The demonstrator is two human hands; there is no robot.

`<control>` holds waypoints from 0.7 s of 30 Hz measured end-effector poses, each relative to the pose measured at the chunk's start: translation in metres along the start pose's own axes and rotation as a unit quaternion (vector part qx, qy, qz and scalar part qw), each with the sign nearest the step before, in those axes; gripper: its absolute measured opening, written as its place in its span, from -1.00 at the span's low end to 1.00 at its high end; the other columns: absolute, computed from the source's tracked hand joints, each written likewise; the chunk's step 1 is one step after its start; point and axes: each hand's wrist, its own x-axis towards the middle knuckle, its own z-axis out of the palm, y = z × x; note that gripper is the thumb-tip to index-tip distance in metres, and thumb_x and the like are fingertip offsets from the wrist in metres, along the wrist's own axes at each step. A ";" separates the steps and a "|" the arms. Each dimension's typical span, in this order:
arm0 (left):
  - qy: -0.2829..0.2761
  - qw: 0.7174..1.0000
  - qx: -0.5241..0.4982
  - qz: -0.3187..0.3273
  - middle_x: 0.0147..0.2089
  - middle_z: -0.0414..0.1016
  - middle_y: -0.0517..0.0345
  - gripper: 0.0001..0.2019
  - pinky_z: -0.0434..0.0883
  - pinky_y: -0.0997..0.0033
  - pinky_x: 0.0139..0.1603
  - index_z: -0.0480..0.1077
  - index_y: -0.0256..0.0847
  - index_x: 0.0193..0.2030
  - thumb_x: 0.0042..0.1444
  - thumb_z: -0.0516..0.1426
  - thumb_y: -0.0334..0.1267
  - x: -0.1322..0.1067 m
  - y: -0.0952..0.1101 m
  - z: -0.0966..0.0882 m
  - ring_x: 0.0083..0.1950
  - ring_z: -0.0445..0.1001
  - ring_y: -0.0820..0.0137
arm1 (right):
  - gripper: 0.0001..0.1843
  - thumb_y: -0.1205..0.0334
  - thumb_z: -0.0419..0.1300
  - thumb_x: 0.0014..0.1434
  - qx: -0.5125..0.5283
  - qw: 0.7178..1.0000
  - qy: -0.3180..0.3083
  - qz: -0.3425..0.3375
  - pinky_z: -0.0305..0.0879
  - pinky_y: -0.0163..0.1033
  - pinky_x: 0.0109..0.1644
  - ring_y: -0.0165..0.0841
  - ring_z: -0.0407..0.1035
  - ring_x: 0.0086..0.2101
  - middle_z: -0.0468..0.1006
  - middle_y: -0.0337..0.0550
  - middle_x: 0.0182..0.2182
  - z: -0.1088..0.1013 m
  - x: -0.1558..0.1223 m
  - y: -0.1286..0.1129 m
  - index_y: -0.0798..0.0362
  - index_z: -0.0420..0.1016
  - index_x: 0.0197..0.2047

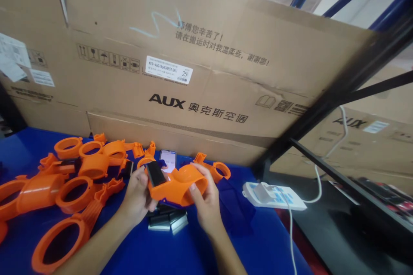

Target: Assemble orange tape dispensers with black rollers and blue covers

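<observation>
An orange plastic tape dispenser (185, 182) is held up between both of my hands, over the blue tabletop. My left hand (138, 195) grips its narrow end, beside a dark rectangular piece (155, 173) fitted there. My right hand (206, 197) wraps round the wide ring end, thumb on the near side. Directly below lie several black and silver strip-like pieces (167, 219), partly hidden by the dispenser. More orange tape dispensers (75, 195) are heaped to the left of my left hand. Another orange dispenser (215, 169) lies behind my right hand.
A phone (169, 159) with a lit screen lies behind the held dispenser. To the right, a white power strip (274, 197) with a plug and cables sits near the blue table's edge. A large cardboard box (200, 68) stands across the back, beside a black rack post (309, 111).
</observation>
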 end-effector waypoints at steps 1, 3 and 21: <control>0.002 1.000 -0.004 -0.012 -0.39 0.61 0.18 -0.37 0.19 0.63 -0.83 0.54 -0.16 0.00 -0.07 0.36 0.26 -0.002 0.002 0.002 -0.74 0.32 0.58 | -0.62 0.00 0.25 0.29 -0.010 1.000 -0.014 -0.001 0.43 -0.12 0.02 -0.14 0.50 -0.06 0.60 -0.04 -0.03 -0.001 -0.003 0.001 0.01 0.49 0.09; 0.008 1.000 -0.009 -0.028 -0.50 0.54 0.25 -0.45 0.19 0.65 -0.82 0.51 -0.11 0.05 0.04 0.33 0.19 -0.004 0.005 0.006 -0.74 0.32 0.56 | -0.71 0.03 0.19 0.33 -0.018 0.999 -0.039 0.008 0.43 -0.20 -0.15 -0.21 0.50 -0.22 0.62 -0.09 -0.18 -0.001 -0.007 0.004 0.03 0.53 -0.02; 0.060 0.998 -0.004 -0.020 0.08 0.64 -0.01 -0.54 0.54 0.10 0.11 0.48 -0.13 0.18 0.16 0.28 -0.08 -0.016 -0.027 0.006 0.15 0.56 -0.01 | -0.19 -0.43 0.11 0.19 -0.083 0.965 -0.115 -0.222 0.42 0.08 -0.02 0.02 0.43 -0.05 0.41 0.09 0.02 0.002 -0.031 -0.003 -0.04 0.30 0.28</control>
